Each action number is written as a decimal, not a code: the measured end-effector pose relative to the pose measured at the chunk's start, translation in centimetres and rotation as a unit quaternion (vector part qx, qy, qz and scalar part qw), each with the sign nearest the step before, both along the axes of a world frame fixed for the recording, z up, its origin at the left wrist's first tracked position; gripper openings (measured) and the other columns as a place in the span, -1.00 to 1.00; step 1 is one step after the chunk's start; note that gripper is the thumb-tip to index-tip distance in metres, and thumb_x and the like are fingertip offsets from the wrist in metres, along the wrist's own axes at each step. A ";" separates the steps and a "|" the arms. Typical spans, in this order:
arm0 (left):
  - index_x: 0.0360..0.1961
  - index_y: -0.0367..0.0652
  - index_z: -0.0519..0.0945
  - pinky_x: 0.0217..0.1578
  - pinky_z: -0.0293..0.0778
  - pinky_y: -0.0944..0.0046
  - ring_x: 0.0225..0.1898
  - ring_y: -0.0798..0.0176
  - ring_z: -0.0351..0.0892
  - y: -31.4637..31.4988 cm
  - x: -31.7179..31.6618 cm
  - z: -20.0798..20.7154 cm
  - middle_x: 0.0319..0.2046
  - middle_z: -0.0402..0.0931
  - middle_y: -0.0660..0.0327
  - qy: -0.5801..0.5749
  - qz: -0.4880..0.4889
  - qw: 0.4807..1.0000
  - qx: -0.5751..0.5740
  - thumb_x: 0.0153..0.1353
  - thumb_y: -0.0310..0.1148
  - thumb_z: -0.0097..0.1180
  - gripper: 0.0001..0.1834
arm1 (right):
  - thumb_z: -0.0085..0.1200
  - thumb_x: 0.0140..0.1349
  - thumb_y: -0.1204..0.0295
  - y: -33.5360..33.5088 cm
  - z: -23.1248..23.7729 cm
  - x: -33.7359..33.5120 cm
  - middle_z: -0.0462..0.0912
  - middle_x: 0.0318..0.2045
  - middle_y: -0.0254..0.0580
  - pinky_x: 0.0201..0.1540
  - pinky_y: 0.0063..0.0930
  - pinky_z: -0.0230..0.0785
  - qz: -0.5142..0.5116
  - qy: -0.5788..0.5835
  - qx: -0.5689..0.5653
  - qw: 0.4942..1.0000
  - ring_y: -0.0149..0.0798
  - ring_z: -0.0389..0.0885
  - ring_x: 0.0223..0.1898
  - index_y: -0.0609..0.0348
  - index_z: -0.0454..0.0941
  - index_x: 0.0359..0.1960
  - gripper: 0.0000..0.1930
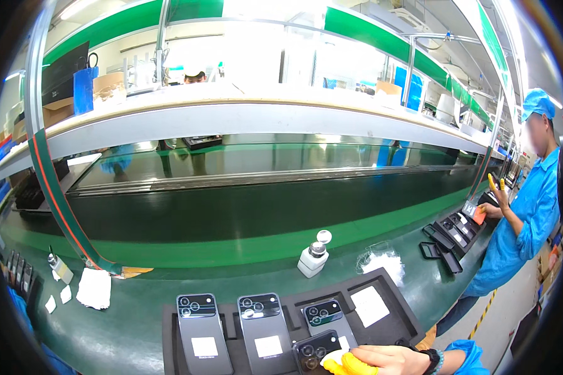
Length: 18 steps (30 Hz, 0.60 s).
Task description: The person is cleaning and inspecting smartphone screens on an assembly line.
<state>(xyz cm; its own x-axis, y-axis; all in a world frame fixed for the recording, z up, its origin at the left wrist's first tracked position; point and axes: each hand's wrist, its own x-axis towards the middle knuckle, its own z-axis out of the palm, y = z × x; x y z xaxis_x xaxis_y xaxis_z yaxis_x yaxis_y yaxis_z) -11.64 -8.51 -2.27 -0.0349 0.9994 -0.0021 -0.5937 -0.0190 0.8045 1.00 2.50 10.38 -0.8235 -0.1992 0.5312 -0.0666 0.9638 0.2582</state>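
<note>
At the lower edge, my right hand (381, 360), with yellow finger cots, is closed on a small white wipe (333, 358). The wipe rests against the back of a dark phone (308, 351), beside its camera lenses. My left hand is out of view. That phone overlaps another grey phone (338, 326) lying in a black foam tray (401, 299). Two more grey phones, a left one (200, 325) and a middle one (264, 322), lie camera side up in the tray, each with a white label. A white square card (370, 306) lies in the right compartment.
Behind the tray stand a white pump bottle (313, 257) and a pile of clear film (385, 264). At left are folded white cloths (94, 289) and a dropper bottle (60, 269). A co-worker in blue (538, 200) stands at right by black trays (453, 234). A shelf (263, 115) spans the back.
</note>
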 end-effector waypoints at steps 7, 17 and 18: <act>0.01 -0.36 0.36 -0.16 0.44 0.30 -0.21 0.22 0.54 0.0 0.2 0.6 -0.18 0.50 0.07 0.007 0.002 1.000 0.009 0.29 -0.24 -0.08 -0.59 | 0.05 -0.20 0.46 0.1 0.5 0.5 0.49 -0.19 0.00 -0.12 -0.28 0.53 -0.017 0.017 0.009 1.000 -0.03 0.57 -0.21 0.35 0.59 -0.23 -0.60; 0.00 -0.36 0.37 -0.16 0.43 0.30 -0.21 0.22 0.53 -0.7 0.1 1.4 -0.18 0.50 0.08 0.020 0.011 1.000 0.012 0.29 -0.24 -0.08 -0.60 | 0.03 -0.26 0.45 0.7 0.4 -0.6 0.50 -0.21 -0.02 -0.13 -0.30 0.53 0.006 0.016 0.045 0.999 -0.05 0.57 -0.22 0.34 0.61 -0.25 -0.57; 0.00 -0.36 0.37 -0.16 0.43 0.30 -0.21 0.23 0.53 -0.7 0.1 1.5 -0.18 0.50 0.08 0.021 0.012 1.000 0.012 0.29 -0.24 -0.08 -0.60 | 0.03 -0.25 0.46 1.3 0.4 -0.5 0.50 -0.21 -0.03 -0.12 -0.30 0.53 0.014 -0.004 0.070 0.997 -0.06 0.56 -0.20 0.34 0.61 -0.25 -0.58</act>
<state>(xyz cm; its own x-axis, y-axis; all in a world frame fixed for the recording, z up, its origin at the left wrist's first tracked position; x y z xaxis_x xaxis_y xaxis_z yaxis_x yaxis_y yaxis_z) -11.56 -9.25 -0.80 -0.0583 0.9980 0.0240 -0.5582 -0.0525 0.8281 0.48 3.78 10.74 -0.8210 -0.2932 0.4898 -0.0952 0.9163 0.3889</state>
